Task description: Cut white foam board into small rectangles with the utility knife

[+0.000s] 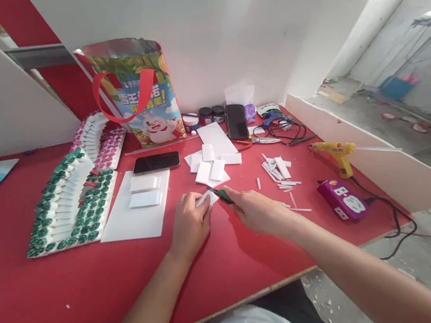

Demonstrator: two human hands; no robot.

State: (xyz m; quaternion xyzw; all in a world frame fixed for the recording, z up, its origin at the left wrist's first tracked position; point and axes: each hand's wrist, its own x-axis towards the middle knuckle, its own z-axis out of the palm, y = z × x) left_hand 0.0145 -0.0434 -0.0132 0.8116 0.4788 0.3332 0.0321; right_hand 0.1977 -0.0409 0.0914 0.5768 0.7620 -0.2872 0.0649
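Note:
Near the middle of the red table [128,280], my left hand [192,221] pinches a small white piece [208,198]. My right hand [252,210] is closed around a dark green cutter [224,196], whose tip touches the right side of that piece. Just beyond my hands lies a loose pile of white rectangular pieces [203,173]. Right of it are several thin white strips [281,167]. On the left, two stacks of white pieces [144,199] rest on a white board [128,224].
A black phone [156,162] lies behind the board, near a colourful bag [146,96]. Green-and-pink decorated white structures [65,204] stand at left. At right are a yellow glue gun [337,155], a purple power socket [343,199] with cable, and a second phone [236,121] leaning upright.

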